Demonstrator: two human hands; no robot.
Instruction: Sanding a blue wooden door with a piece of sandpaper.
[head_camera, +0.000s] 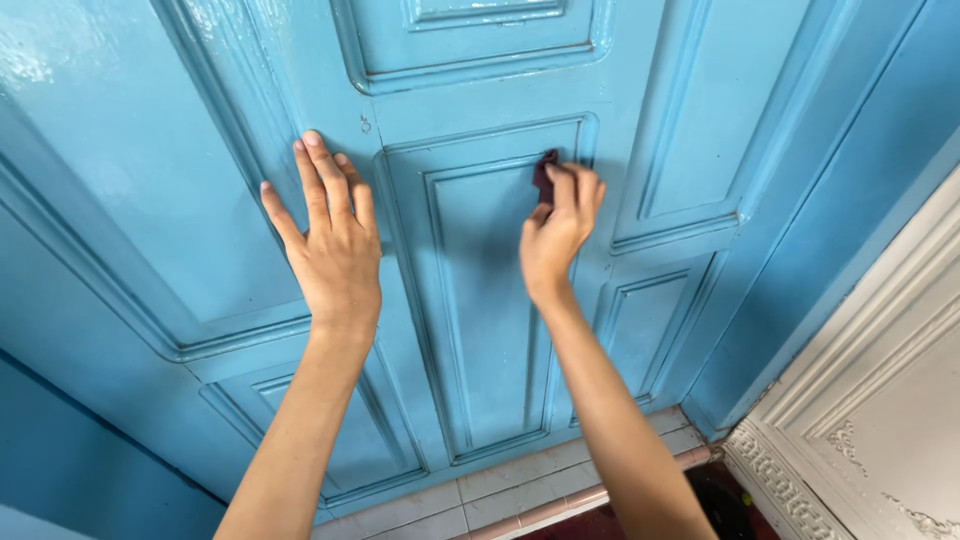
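Against the blue panelled door (480, 300), the left hand (335, 250) was laid flat and open on the stile, while the right hand (555, 240) was closed on a small dark abrasive piece (545, 172) pressed to the upper corner of the central recessed panel. Rubbing of the panel moulding was judged to be in hand; further strokes would call for steady pressure along the groove. A tiled threshold (520, 490) and white ornamented wall (880, 400) were noted nearby, neither obstructing.
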